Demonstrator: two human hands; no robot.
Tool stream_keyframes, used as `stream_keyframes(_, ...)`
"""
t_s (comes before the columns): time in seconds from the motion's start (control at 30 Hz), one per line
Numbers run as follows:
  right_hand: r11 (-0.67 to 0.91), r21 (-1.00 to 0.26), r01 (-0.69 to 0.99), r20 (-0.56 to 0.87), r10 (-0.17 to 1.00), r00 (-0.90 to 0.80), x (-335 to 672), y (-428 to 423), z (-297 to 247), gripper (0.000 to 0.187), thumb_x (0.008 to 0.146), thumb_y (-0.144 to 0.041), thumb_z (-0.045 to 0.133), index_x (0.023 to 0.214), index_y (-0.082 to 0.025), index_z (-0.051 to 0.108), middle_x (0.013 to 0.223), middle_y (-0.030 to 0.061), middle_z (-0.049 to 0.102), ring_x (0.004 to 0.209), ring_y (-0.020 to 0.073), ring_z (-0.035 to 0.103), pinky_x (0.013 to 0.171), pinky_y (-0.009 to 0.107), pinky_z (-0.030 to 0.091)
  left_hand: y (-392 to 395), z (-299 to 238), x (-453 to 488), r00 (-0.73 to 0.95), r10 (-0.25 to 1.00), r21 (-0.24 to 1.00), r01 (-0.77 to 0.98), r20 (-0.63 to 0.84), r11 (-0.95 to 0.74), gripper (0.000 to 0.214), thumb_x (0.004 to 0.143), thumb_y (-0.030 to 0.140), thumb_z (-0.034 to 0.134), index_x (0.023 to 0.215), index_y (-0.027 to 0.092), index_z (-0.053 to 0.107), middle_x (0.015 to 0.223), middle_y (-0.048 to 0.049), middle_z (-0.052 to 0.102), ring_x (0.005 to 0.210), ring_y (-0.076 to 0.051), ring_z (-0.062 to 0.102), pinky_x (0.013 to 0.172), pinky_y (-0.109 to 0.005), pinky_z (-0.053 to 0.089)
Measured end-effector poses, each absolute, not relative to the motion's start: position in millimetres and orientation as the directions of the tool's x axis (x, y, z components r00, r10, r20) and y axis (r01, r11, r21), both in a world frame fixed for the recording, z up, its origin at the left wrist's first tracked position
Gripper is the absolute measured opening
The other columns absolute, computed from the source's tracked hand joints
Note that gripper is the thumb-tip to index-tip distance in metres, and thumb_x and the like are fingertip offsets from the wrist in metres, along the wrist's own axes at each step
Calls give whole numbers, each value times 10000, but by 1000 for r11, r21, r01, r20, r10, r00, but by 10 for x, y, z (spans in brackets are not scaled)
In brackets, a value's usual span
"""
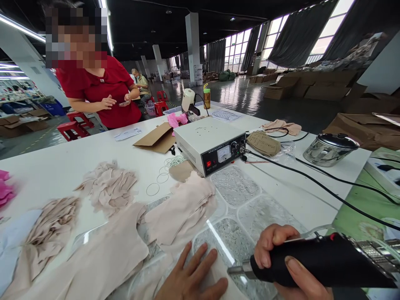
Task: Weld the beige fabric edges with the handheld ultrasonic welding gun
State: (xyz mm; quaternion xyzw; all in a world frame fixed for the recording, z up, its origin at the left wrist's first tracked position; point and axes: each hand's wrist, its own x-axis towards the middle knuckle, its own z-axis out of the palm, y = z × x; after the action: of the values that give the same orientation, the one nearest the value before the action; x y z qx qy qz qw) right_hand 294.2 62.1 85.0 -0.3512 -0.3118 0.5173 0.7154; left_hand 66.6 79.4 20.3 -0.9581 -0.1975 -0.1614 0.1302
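My left hand (192,275) lies flat with its fingers spread, pressing on a piece of beige fabric (223,275) at the bottom of the view. Just to its right, my right hand (281,254) is wrapped round a black handheld tool (328,256) with a metal tip (240,270). The tip points left at the fabric, close to my left fingers; whether it touches cannot be made out. Beneath lies a clear sheet over a grey marbled surface (236,185). More beige fabric pieces (183,208) are spread ahead, and a larger one (103,246) lies at left.
A control box (215,156) with a dial stands ahead, its black cable (300,168) running right. Crumpled fabric (109,183), elastic loops (153,189), cardboard (156,137) and a lidded metal pot (331,150) sit on the white table. A person in red (100,91) stands across it.
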Motion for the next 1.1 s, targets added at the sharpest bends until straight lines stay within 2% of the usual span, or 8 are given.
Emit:
stream_keyframes(0.13, 265, -828, -495, 182, 961, 209, 3000, 647, 756, 192, 810, -444, 651, 818, -258, 605, 736, -5, 516, 541, 134, 519, 498, 300, 451, 789, 228, 668, 869, 344, -182, 426, 356, -886, 419, 944, 467, 574, 1319, 291, 515, 1373, -121, 511, 1281, -305, 479, 1044, -484, 377)
stream_keyframes(0.27, 308, -840, -446, 269, 951, 151, 3031, 663, 687, 138, 859, -395, 605, 847, -259, 588, 760, -2, 529, 567, 142, 549, 523, 308, 476, 786, 226, 673, 877, 333, -191, 413, 346, -891, 426, 937, 465, 586, 1317, 285, 517, 1369, -130, 518, 1268, -312, 492, 1045, -484, 366)
stream_keyframes(0.47, 327, -824, -462, 266, 944, 195, 3057, 669, 707, 144, 840, -389, 620, 831, -248, 595, 727, -6, 532, 547, 137, 543, 507, 292, 475, 827, 197, 666, 838, 339, -147, 435, 426, -889, 384, 939, 469, 584, 1278, 297, 539, 1331, -106, 557, 1258, -260, 506, 1094, -446, 306)
stream_keyframes(0.63, 310, -769, -560, 175, 943, 282, 3171, 620, 686, 140, 783, -355, 629, 815, -219, 628, 701, 2, 530, 498, 120, 538, 447, 255, 468, 887, 480, 600, 902, 363, -55, 385, 234, -921, 370, 933, 453, 592, 1269, 303, 555, 1392, -95, 508, 1283, -269, 491, 1027, -404, 422)
stream_keyframes(0.73, 287, -761, -583, 130, 946, 296, 3198, 573, 641, 123, 777, -341, 615, 808, -223, 633, 707, 5, 521, 497, 123, 535, 445, 262, 466, 898, 595, 593, 905, 375, -38, 390, 201, -920, 345, 927, 416, 609, 1246, 288, 577, 1401, -92, 501, 1299, -283, 472, 1024, -420, 437)
stream_keyframes(0.8, 290, -756, -587, 121, 943, 310, 3194, 554, 611, 129, 788, -347, 595, 806, -225, 635, 715, 6, 512, 492, 121, 527, 437, 264, 460, 880, 548, 610, 909, 341, -50, 363, 241, -930, 304, 944, 356, 595, 1228, 249, 592, 1361, -92, 540, 1282, -263, 492, 1049, -418, 419)
stream_keyframes(0.93, 270, -760, -591, 125, 953, 274, 3184, 532, 563, 147, 816, -367, 564, 830, -237, 631, 733, 5, 499, 498, 125, 514, 441, 277, 458, 792, 320, 675, 828, 266, -46, 330, 493, -943, 231, 984, 314, 527, 1127, 167, 633, 1125, -95, 676, 1127, -214, 604, 1006, -330, 469)
stream_keyframes(1.1, 229, -765, -602, 126, 970, 208, 3193, 472, 535, 162, 838, -392, 547, 871, -248, 615, 766, 5, 503, 535, 124, 515, 484, 276, 461, 706, 349, 746, 890, 280, -70, 325, 359, -943, 236, 1016, 225, 464, 1184, 148, 612, 1070, -99, 685, 1079, -207, 637, 900, -284, 535)
